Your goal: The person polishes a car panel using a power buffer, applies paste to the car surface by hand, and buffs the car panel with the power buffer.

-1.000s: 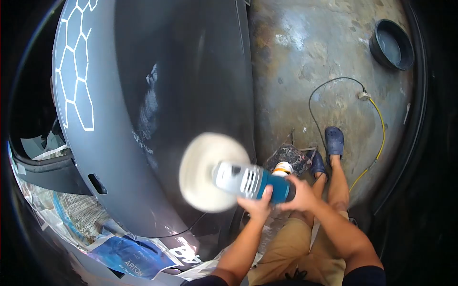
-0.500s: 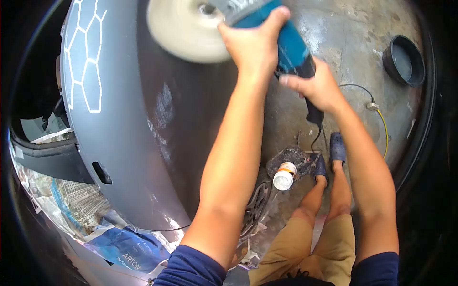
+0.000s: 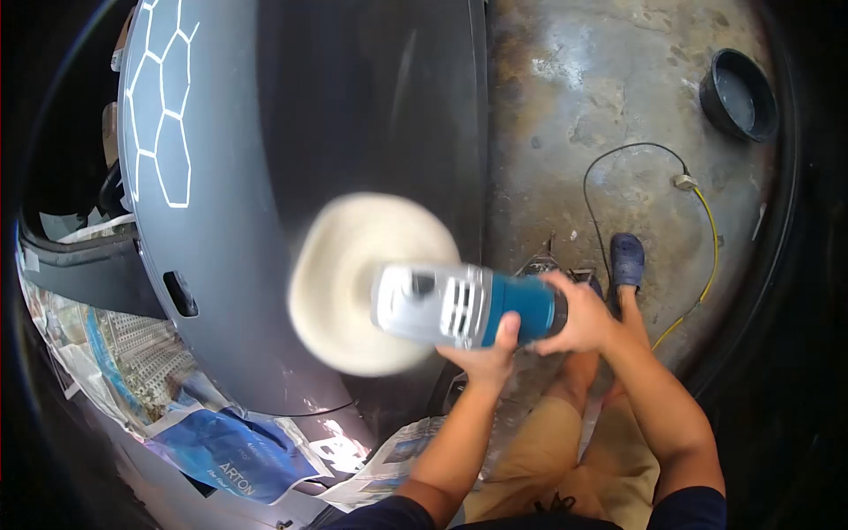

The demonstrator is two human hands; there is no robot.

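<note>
Both hands hold a blue and silver power polisher (image 3: 527,307) with a large cream buffing pad (image 3: 327,291), blurred as if spinning. My left hand (image 3: 486,353) grips the body from below near the silver head, thumb up along its side. My right hand (image 3: 579,314) is wrapped round the dark rear handle. Beneath the pad is the dark grey car door (image 3: 371,115); the pad lies over its lower end, and whether it presses on the surface I cannot tell. White honeycomb lines (image 3: 163,115) mark the panel on the left, above a door handle recess (image 3: 181,293).
Newspaper and a blue printed sheet (image 3: 238,455) cover the car at lower left. A black cord (image 3: 587,177) joins a yellow extension cable (image 3: 714,238) on the concrete floor. A black basin (image 3: 738,95) holding liquid stands at upper right. My foot in a blue clog (image 3: 627,259) is beside the cord.
The polisher has come down from the top of the view and turned, its pad now pointing left over the lower door. Both hands moved with it. The white-lidded bottle is now hidden.
</note>
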